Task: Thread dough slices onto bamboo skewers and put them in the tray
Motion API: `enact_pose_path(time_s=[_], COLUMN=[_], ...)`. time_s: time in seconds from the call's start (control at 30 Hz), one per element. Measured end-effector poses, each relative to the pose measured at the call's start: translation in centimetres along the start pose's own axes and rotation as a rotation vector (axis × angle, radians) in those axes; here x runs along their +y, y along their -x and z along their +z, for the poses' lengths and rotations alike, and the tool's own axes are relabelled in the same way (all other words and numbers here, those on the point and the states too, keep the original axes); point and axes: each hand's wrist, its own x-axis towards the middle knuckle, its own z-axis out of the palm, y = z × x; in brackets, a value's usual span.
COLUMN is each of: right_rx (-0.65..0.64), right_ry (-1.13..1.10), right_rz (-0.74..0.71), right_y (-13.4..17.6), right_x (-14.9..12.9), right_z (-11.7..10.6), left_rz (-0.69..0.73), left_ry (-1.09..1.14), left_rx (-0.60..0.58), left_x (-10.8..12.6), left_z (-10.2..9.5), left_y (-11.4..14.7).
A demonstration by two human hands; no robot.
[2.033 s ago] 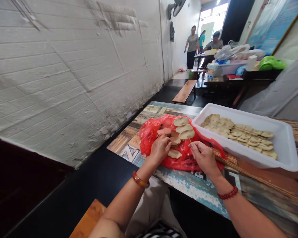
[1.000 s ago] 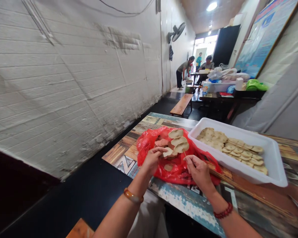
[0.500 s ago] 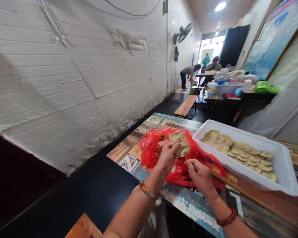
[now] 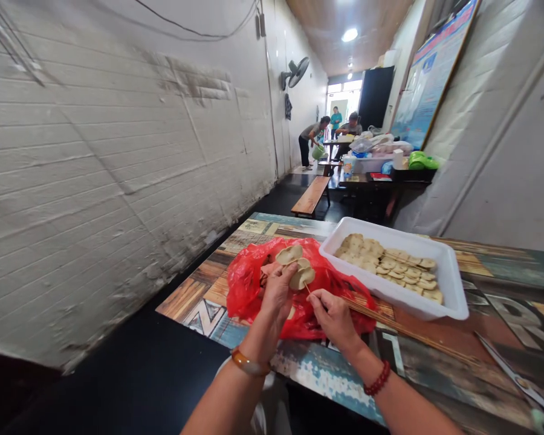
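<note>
Over an open red plastic bag (image 4: 245, 281), my left hand (image 4: 276, 293) pinches flat, beige round slices (image 4: 303, 276) threaded on a thin wooden skewer (image 4: 307, 289). My right hand (image 4: 332, 315) is closed on the skewer's lower end, fingertips just below the lowest slice. Part of the bag's contents is hidden behind my left hand. Right of the bag, a white plastic tub (image 4: 459, 297) contains rows of similar skewered slices (image 4: 390, 266). Several bare skewers (image 4: 401, 329) lie on the table between the tub and me.
Scissors (image 4: 521, 382) lie at the right of the patterned table (image 4: 254, 232). Beyond it stand a wooden bench (image 4: 311, 194) and another table loaded with bags (image 4: 381, 145). Farther back, a bent-over person (image 4: 312, 134) holds a green bucket (image 4: 318, 152); two other people are near the doorway.
The view has swung right, bringing the scissors into sight. My hands keep nearly the same hold on the skewer and slices. In the background, the bent-over person has lifted the green bucket.
</note>
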Motion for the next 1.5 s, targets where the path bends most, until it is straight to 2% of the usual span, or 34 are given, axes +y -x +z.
enact_pose_path(time_s=[0.57,1.1,1.27,1.4,1.5], right_rx=[-0.004,-0.044,-0.049,-0.068,-0.073], right_ry=[0.017,0.010,-0.032,-0.046,-0.035], right_rz=[0.018,0.042,0.077,0.092,0.074], right_y=[0.3,0.7,0.7,0.8,0.9], right_x=[-0.1,0.0,-0.1,-0.1,-0.1], right_z=[-0.1,0.0,-0.2,-0.1,0.0], left_rz=[0.047,0.067,0.050,0.138,0.187], left_ry=[-0.019,-0.060,-0.024,0.030,0.067], left_rx=[0.060,0.022,-0.013,0.018,-0.016], left_x=[-0.5,-1.9,-1.2,0.2,1.5], left_z=[0.7,-0.1,-0.7,-1.4,-1.3], left_y=[0.4,1.0,0.8,0.1,-0.4])
